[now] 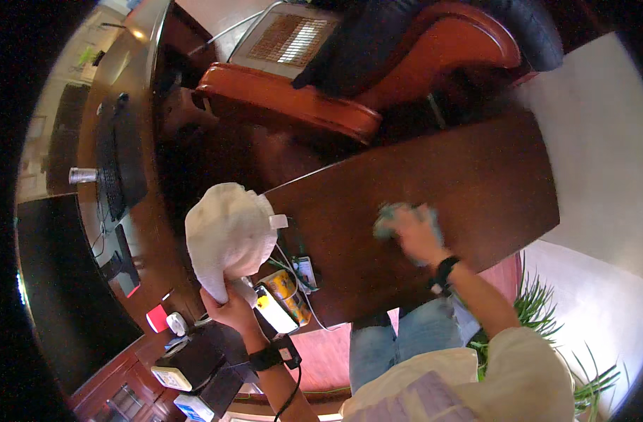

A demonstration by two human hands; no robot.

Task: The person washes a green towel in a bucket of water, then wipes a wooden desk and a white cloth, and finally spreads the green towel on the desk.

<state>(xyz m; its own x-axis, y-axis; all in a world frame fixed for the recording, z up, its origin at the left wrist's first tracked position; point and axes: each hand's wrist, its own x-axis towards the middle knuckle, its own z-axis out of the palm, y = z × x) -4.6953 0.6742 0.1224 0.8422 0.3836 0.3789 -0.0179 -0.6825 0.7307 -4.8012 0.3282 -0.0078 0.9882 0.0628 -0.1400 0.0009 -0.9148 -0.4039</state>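
Note:
My left hand [232, 311] grips the edge of a cream cloth hat [229, 229] with a small white tag, holding it up over the corner where two dark wooden surfaces meet. Farther right, my right hand [419, 235] presses a greenish-grey cloth [390, 221] onto the dark wooden tabletop [474, 174]; both are blurred. Just right of my left hand lie a white and yellow box [275, 311], an orange patterned packet [290, 298], a white cable [313, 311] and a card on a green lanyard [305, 270].
A monitor [68, 290], a black keyboard [110, 163] and a metallic cup [83, 175] stand on the desk at left. Black boxes [192, 358] are at lower left. A red wooden armchair [290, 100] with dark fabric is beyond the table. Spiky green plants [538, 306] grow at right.

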